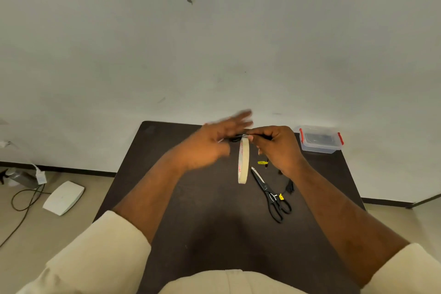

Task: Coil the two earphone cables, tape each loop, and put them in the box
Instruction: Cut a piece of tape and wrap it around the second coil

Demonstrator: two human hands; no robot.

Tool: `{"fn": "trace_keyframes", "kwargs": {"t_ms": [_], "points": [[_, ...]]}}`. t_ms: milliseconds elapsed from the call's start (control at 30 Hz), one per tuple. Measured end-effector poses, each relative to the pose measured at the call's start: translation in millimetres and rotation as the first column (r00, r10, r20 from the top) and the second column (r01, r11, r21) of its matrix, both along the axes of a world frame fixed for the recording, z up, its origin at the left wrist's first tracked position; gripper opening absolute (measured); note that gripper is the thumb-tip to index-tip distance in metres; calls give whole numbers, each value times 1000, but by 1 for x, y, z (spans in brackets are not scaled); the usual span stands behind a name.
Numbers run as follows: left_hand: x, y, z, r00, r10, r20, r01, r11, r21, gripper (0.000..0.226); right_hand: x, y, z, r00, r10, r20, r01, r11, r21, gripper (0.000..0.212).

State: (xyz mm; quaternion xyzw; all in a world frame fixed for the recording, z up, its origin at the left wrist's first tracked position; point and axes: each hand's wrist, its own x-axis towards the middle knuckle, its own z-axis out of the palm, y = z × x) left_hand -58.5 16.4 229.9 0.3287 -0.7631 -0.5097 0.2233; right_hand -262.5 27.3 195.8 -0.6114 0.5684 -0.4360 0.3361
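- Black cable (238, 137) looks thin, limp and light to me; it sits pinched in the right hand (278, 148), raised above the table (191, 222). I'd hold it by the gathered loop, not a loose end.
- Left hand (214, 143) is blurred, fingers spread flat, gripping nothing I can see.
- Tape (243, 160) hangs on edge under the right fingertips; light, sticky, easy to tangle.
- Head view count: one tape roll, one pair of scissors (272, 194), one lidded box (321, 139) at the far right corner, shut.
- I see a second cable (287, 186) lying beside the scissors, partly behind the right wrist.
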Motion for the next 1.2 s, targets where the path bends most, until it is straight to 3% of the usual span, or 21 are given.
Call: {"fn": "trace_keyframes", "kwargs": {"t_ms": [33, 67, 133, 200, 300, 500, 667, 833, 1000, 1100, 1200], "points": [[3, -5, 6, 975, 128, -182, -112, 989, 93, 79, 1, -1, 2, 1000, 10, -23, -10, 1000, -23, 18], [5, -11, 11, 936, 250, -248, -224, 966, 127, 64, 3, -1, 3, 998, 26, -50, -29, 998, -53, 17], [6, -23, 16, 941, 324, -98, -325, 946, 7, 38, 8, -1, 7, 991, 70, -111, -82, 990, -115, 16], [4, -27, 14, 965, 229, 131, -217, 971, -101, 26, 11, -2, 9, 978, 104, -180, -135, 977, -168, 17], [0, -27, 9, 963, 197, 183, -187, 980, -72, 14, 14, -2, 10, 962, 141, -234, -184, 967, -174, 17], [0, -24, -3, 915, 186, 357, -161, 982, -96, 16, 19, 0, 7, 970, 196, -141, -186, 979, 87, 10], [1, -11, -16, 876, 180, 447, -137, 982, -127, 14, 22, -5, 5, 983, 176, 42, -179, 908, 379, 8], [-8, 2, -30, 704, 337, 625, -31, 894, -446, 20, 29, -6, -5, 979, 46, 200, -146, 840, 523, 9], [-9, 16, -53, 602, 530, 597, 82, 703, -707, 28, 24, -7, -11, 880, -108, 462, -242, 735, 633, 5], [-7, 17, -62, 615, 556, 559, 127, 630, -766, 19, 20, -7, -15, 822, -160, 547, -328, 651, 684, 32], [-8, 16, -63, 642, 533, 552, 155, 615, -773, 29, 16, -10, -19, 861, -165, 482, -328, 544, 772, 51]]}}
